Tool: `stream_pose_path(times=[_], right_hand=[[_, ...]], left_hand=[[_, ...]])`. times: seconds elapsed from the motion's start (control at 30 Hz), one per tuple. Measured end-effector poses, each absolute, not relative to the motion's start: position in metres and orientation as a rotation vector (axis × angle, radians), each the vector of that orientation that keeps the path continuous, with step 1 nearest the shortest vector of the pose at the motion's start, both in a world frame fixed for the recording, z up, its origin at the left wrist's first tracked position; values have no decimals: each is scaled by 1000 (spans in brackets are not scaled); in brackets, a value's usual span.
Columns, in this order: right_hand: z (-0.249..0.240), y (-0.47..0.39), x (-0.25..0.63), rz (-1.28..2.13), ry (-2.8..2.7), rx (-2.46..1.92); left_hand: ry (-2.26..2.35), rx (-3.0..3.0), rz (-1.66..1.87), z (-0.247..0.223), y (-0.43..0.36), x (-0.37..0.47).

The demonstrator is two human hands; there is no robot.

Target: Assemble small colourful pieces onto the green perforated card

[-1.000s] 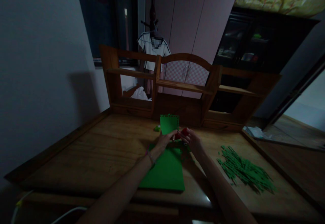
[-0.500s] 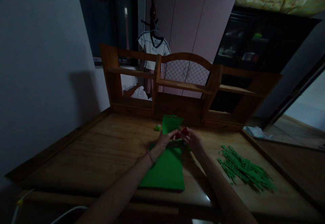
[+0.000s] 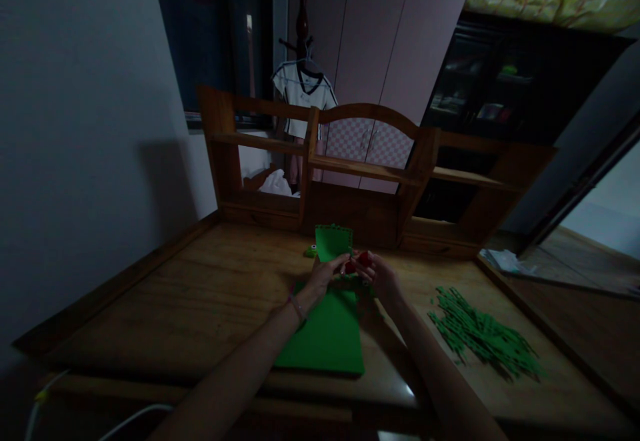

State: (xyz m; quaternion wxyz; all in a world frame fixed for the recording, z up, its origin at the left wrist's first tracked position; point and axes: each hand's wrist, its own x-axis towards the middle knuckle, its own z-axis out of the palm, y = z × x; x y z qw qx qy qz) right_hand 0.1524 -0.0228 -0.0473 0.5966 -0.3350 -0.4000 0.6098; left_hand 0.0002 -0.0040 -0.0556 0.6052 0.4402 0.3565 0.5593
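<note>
My left hand (image 3: 325, 275) is closed on a small green sheet (image 3: 333, 243) with a ragged, notched edge along its top and right side. The sheet stands up tilted above the desk. Close on the right, the fingers of my right hand (image 3: 383, 277) are wrapped round a small red tool (image 3: 365, 259); dim light and my fingers hide its exact kind. Its red parts show beside the sheet's lower right corner. Beneath my left wrist lies a flat stack of green sheets (image 3: 325, 334). Small green bits lie under my hands.
A heap of green cut strips (image 3: 483, 334) lies on the right of the wooden desk (image 3: 200, 294). Behind the sheet sits a small green item (image 3: 311, 251) with a white spot. A wooden shelf unit (image 3: 363, 171) runs along the desk's back.
The green sheet has shifted slightly left and turned a little. The red tool's two parts look a little farther apart. My hands have barely moved.
</note>
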Motion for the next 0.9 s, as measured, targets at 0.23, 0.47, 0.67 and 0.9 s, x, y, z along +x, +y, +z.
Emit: stream_pose_path(times=[0.23,0.47,0.67,0.9], right_hand=[[-44,-28,152,1427,-944,-751],[-44,-26,150,1411,-930,-780],[-44,-26,150,1425,-921,-773],[-46,-22,156,1435,-866,-771]], left_hand=[[776,1029,1366,-56,-3,1],[798,1019,1366,-58,-2,2],[848,1052,1363,-52,-4,1],[996,1148,1461,-54,-5,5]])
